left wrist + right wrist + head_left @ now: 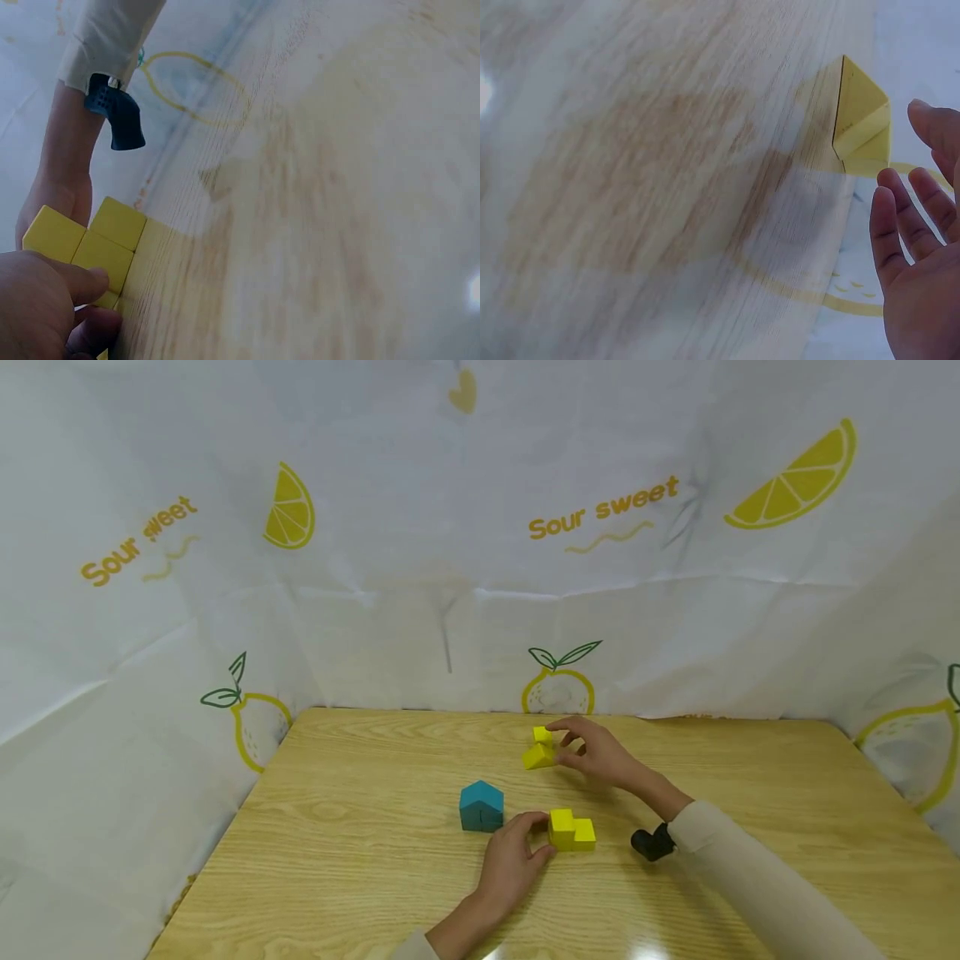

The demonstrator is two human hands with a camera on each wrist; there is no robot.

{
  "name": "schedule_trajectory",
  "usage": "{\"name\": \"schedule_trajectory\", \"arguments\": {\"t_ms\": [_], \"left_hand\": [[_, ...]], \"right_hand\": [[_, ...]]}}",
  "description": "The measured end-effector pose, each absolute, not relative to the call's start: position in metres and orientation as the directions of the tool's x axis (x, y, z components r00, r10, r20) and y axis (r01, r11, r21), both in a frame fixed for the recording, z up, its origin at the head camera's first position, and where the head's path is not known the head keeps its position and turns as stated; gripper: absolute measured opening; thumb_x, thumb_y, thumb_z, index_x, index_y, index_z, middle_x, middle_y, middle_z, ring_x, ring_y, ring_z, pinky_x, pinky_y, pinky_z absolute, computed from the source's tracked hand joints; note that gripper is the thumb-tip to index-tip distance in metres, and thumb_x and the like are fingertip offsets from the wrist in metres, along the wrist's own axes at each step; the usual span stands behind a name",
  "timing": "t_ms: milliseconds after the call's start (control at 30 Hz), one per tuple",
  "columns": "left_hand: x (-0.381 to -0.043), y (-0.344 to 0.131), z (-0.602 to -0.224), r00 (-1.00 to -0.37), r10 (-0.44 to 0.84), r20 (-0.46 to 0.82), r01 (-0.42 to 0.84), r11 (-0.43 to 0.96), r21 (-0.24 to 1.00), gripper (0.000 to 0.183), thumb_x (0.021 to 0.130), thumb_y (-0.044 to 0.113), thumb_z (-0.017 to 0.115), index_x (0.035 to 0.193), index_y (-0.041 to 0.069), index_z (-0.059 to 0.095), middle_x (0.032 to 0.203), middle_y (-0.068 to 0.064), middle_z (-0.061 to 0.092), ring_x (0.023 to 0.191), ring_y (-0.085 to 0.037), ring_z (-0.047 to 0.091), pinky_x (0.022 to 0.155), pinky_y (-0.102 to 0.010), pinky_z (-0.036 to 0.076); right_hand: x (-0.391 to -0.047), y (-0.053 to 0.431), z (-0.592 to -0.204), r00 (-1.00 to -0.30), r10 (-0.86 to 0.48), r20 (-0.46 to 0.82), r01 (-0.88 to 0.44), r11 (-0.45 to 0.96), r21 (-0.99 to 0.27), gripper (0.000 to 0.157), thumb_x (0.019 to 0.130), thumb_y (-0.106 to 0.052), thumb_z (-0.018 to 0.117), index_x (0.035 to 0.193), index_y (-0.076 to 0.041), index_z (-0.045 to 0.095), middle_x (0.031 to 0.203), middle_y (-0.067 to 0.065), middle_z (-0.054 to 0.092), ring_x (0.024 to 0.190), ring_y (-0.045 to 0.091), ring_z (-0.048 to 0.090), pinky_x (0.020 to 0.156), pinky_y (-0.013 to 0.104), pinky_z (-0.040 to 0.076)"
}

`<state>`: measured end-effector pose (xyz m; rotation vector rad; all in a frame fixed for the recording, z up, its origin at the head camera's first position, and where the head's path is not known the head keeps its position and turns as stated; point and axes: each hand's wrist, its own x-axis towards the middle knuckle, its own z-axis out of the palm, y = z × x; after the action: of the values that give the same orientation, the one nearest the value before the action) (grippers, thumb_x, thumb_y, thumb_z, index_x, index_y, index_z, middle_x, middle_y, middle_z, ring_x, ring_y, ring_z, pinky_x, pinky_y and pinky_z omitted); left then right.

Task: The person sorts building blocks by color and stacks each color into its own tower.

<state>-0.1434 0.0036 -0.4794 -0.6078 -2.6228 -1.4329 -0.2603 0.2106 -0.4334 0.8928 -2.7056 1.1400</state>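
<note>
In the head view my left hand (510, 864) holds a stepped yellow block shape (561, 829) at its left side, between thumb and fingers. The left wrist view has the thumb (86, 283) lying against the yellow cube faces (105, 255); the other fingers are partly hidden. Farther back, my right hand (596, 756) hovers beside a yellow block with a slanted side (538, 756) and a small yellow cube (542, 735). From the right wrist, its fingers are spread, apart from the yellow wedge-shaped piece (862, 112). A blue house-shaped block (482, 807) stands left of the stepped shape.
The blocks stand on a wood-grain table (337, 860). A white cloth (420, 635) with lemon prints hangs behind and at both sides. A black wrist camera (653, 842) sits under the right sleeve, low over the table.
</note>
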Motion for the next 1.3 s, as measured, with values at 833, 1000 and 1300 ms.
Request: {"name": "schedule_trajectory", "arguments": {"t_ms": [833,1000,1300], "left_hand": [[-0.144,0.003,-0.482,-0.919,0.298,0.257,0.379,0.499,0.779,0.038,0.083,0.012,0.075,0.119,0.009,0.063,0.112,-0.001,0.064,0.057,0.003,0.040,0.051,-0.017,0.039],[-0.144,0.003,-0.483,-0.922,0.297,0.248,0.372,0.502,0.781,0.039,0.083,0.013,0.075,0.119,0.009,0.063,0.112,-0.001,0.064,0.056,0.003,0.039,0.051,-0.017,0.039],[-0.145,0.004,-0.480,-0.923,0.299,0.242,0.367,0.501,0.784,0.038,0.083,0.012,0.075,0.119,0.009,0.063,0.113,0.000,0.064,0.056,0.003,0.040,0.051,-0.016,0.039]], "right_hand": [[-0.281,0.205,-0.434,-0.802,-0.549,0.236,-0.563,0.560,-0.608,0.047,0.090,-0.004,0.066,0.135,0.000,0.050,0.135,0.022,0.044,0.095,0.033,0.059,0.073,0.037,0.052],[-0.284,0.204,-0.435,-0.800,-0.561,0.215,-0.562,0.573,-0.596,0.049,0.091,-0.005,0.064,0.137,0.002,0.047,0.138,0.022,0.043,0.095,0.031,0.059,0.075,0.038,0.052],[-0.285,0.201,-0.435,-0.780,-0.593,0.200,-0.577,0.557,-0.597,0.048,0.093,-0.003,0.062,0.137,0.004,0.046,0.140,0.025,0.040,0.093,0.029,0.058,0.073,0.036,0.051]]}}
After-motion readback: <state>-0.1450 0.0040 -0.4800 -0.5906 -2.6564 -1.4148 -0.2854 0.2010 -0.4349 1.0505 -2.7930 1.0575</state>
